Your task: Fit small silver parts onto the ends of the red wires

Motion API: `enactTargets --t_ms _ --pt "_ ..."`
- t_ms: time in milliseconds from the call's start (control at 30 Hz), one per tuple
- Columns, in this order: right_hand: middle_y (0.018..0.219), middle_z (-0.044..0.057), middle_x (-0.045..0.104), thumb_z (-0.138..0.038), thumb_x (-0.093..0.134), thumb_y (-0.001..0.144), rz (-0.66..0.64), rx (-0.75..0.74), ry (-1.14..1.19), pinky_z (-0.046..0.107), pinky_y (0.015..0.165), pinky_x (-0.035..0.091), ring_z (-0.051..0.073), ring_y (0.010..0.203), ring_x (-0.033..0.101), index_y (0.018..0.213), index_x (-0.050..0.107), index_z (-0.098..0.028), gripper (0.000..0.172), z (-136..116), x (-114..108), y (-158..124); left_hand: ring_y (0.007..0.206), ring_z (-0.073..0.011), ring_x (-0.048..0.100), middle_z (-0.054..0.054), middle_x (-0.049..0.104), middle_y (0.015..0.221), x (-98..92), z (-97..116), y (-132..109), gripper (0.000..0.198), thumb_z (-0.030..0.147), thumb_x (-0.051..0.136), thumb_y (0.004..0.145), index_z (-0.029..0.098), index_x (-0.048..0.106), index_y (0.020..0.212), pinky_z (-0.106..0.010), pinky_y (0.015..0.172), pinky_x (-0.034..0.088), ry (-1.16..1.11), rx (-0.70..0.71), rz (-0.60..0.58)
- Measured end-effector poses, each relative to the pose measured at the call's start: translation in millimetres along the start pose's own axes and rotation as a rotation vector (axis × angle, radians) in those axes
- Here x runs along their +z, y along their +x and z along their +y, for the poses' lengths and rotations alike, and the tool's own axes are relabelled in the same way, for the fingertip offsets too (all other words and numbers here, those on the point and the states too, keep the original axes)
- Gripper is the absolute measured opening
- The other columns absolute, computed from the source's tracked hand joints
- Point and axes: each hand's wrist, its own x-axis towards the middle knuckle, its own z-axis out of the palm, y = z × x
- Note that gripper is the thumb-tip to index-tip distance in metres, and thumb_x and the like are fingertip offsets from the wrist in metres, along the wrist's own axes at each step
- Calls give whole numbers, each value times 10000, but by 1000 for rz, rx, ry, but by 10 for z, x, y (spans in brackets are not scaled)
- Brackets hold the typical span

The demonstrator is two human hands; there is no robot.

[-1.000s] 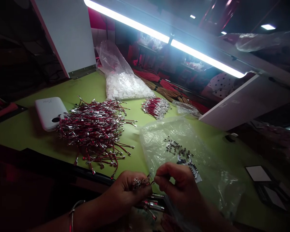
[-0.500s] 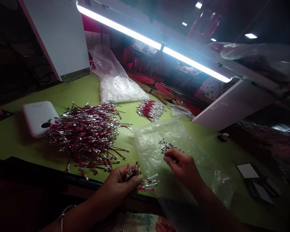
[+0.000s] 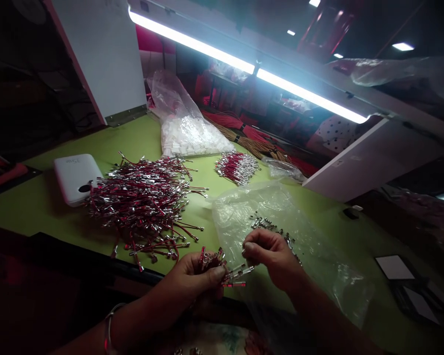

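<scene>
left hand (image 3: 192, 278) clutching red crimped wires (image 3: 210, 261), right hand (image 3: 270, 256) over one plastic bag (image 3: 277, 222)

A tight bunch of short red wires (image 3: 211, 264), with crimped silver terminals at their ends, sits gripped in the left hand (image 3: 192, 281), the tips fanning out to the right. The right hand (image 3: 270, 259) pinches its fingers together just beside those tips; anything between them is hidden. Small loose metal terminals (image 3: 270, 227) lie scattered on a clear plastic bag (image 3: 237, 217).
</scene>
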Motion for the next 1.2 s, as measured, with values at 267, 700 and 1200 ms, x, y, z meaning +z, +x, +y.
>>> enactTargets --t_ms 267,700,1200 --pt "578 -28 645 -368 886 654 -52 110 282 204 516 436 83 517 531 697 712 -161 275 -73 318 -71 414 -49 345 43 518 535 53 18 -36 443 571 729 770 163 562 730 -184 390 217 9 -21 -37" --pt "580 -27 596 -298 763 785 -1 -95 -134 221 525 393 98 543 488 705 692 -169 168 -109 338 -261 475 -65 347 46 513 557 75 -6 -87 405 526 709 807 152 578 721 -210 458 236 12 -13 -61" --pt "688 -34 569 -293 733 798 -117 -55 -117 223 555 382 112 616 486 855 638 -197 146 -143 369 -322 549 -84 420 36 515 610 37 -11 -18 386 486 731 806 149 584 689 -198 499 330 107 152 110"
